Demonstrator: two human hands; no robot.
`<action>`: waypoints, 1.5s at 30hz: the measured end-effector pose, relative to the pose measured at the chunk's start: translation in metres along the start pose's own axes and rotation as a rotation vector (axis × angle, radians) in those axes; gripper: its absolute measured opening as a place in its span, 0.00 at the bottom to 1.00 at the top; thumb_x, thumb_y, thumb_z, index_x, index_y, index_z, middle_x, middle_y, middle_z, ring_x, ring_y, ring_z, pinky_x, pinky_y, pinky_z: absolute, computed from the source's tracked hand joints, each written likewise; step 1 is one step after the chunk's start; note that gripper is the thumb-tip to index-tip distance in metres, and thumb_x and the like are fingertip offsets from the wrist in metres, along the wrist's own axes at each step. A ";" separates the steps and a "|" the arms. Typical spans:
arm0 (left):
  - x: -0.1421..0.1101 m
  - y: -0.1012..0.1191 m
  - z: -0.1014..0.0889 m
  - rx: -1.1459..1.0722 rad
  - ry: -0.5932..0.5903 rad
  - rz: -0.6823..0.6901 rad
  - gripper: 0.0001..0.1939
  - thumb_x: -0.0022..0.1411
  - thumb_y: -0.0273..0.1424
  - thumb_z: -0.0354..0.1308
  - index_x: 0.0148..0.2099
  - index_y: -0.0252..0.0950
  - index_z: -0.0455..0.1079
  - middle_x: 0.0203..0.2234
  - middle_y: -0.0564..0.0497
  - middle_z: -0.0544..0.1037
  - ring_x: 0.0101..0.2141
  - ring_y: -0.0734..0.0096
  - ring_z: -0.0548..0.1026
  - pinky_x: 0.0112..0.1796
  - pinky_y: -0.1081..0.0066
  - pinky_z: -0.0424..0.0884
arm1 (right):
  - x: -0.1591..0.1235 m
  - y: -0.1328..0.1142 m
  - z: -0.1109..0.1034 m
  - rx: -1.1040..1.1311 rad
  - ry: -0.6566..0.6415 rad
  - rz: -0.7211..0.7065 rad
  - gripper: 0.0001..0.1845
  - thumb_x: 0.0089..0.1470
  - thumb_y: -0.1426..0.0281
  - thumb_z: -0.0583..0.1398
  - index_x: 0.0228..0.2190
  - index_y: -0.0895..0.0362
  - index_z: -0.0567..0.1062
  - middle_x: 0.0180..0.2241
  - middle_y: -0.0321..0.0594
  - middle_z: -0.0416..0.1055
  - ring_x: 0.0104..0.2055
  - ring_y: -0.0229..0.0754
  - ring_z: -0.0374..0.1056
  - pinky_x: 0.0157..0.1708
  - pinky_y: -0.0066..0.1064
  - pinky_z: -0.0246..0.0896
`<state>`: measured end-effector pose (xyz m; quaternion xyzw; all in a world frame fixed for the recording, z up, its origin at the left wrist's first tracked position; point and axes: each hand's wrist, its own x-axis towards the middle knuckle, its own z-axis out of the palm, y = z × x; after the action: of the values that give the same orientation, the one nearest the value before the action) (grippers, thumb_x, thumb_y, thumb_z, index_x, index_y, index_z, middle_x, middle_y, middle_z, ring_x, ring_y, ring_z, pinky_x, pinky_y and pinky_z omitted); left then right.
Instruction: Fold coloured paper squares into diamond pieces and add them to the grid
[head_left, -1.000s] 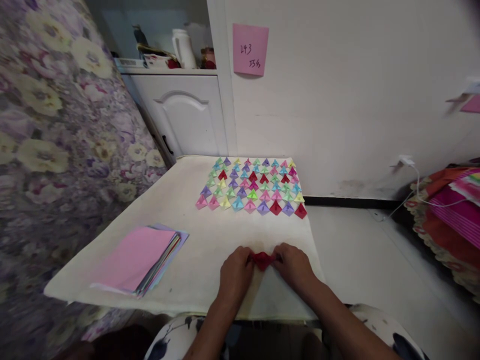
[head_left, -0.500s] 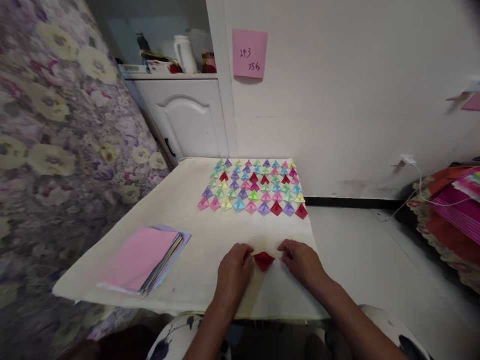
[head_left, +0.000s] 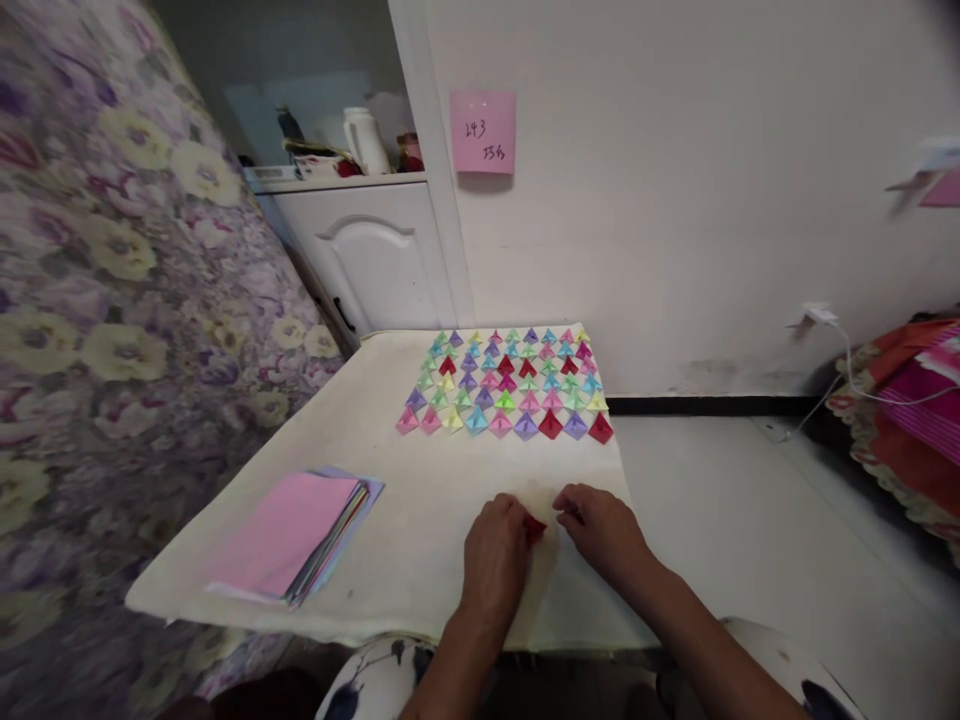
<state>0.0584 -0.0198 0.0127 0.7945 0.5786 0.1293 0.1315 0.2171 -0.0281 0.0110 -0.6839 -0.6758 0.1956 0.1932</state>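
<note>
On the table's near part: a folded red paper piece (head_left: pixel 535 528), lying on the pale covering of the table (head_left: pixel 405 540) between the hands.
Left hand (head_left: pixel 496 555): over the left part of the red piece, touching it and hiding much of it; whether the fingers pinch it, I cannot tell.
Right hand (head_left: pixel 604 525): released, fingers curled, just beside the piece's right tip but apart from it.
Far part of the table: rows of folded paper pieces (head_left: pixel 505 402) in pink, purple, blue, green, yellow and red, their points toward the person.
Left side of the table: a paper stack (head_left: pixel 289 530), a pink sheet on top, other colors showing along its edge.
Wall: a pink note (head_left: pixel 484 132) with handwriting, right of a white cabinet (head_left: pixel 375 260).
</note>
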 end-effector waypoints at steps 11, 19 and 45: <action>-0.003 -0.010 0.002 0.005 0.042 -0.039 0.07 0.58 0.26 0.48 0.30 0.37 0.65 0.30 0.52 0.70 0.33 0.71 0.68 0.32 0.73 0.56 | -0.002 -0.002 -0.001 0.028 0.008 -0.017 0.06 0.49 0.72 0.56 0.31 0.52 0.73 0.32 0.34 0.73 0.35 0.40 0.67 0.32 0.27 0.50; -0.006 -0.015 -0.001 -0.052 0.059 -0.102 0.06 0.56 0.25 0.49 0.30 0.38 0.65 0.30 0.53 0.71 0.32 0.73 0.68 0.31 0.74 0.56 | 0.000 0.001 0.004 0.034 -0.006 -0.023 0.04 0.50 0.70 0.56 0.29 0.53 0.72 0.30 0.34 0.73 0.34 0.39 0.67 0.29 0.26 0.49; 0.010 -0.031 -0.016 -0.113 0.127 -0.214 0.06 0.55 0.27 0.50 0.28 0.39 0.66 0.29 0.54 0.71 0.30 0.72 0.69 0.29 0.74 0.58 | -0.003 -0.006 0.014 -0.122 -0.111 -0.013 0.06 0.48 0.71 0.56 0.27 0.54 0.74 0.29 0.39 0.74 0.31 0.41 0.68 0.26 0.28 0.43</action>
<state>0.0287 -0.0003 0.0168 0.7097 0.6592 0.1967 0.1520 0.2047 -0.0307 0.0019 -0.6780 -0.7005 0.1906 0.1148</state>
